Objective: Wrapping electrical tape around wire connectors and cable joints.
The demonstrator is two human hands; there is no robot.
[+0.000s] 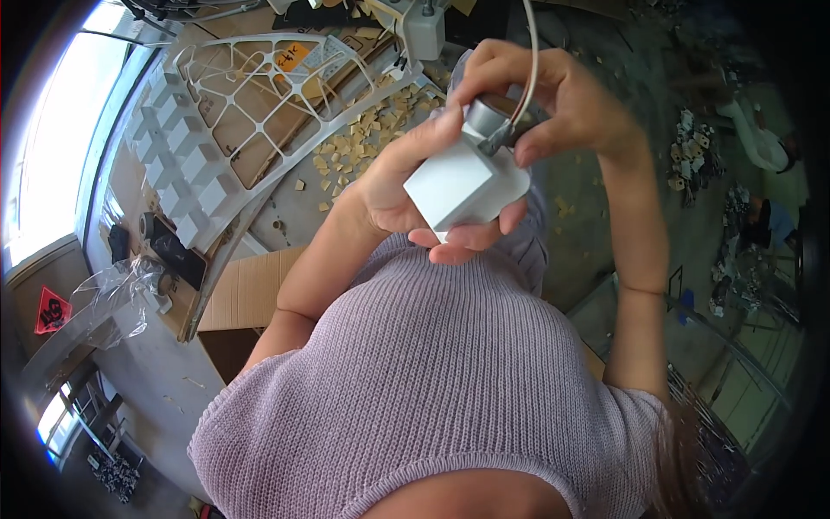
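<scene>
I note left grip (393, 182) cradling the white housing (454, 184) — presumably steadying it — while right grip (575, 104) pinches the metal cylinder (488, 114).

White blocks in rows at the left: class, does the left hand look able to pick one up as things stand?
Probably not: the left hand is holding a white piece and would likely have to free itself first. The blocks look uncovered from above.

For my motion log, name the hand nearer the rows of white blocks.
Left. The left hand is to the right of the white blocks; the right hand is farther right.
</scene>
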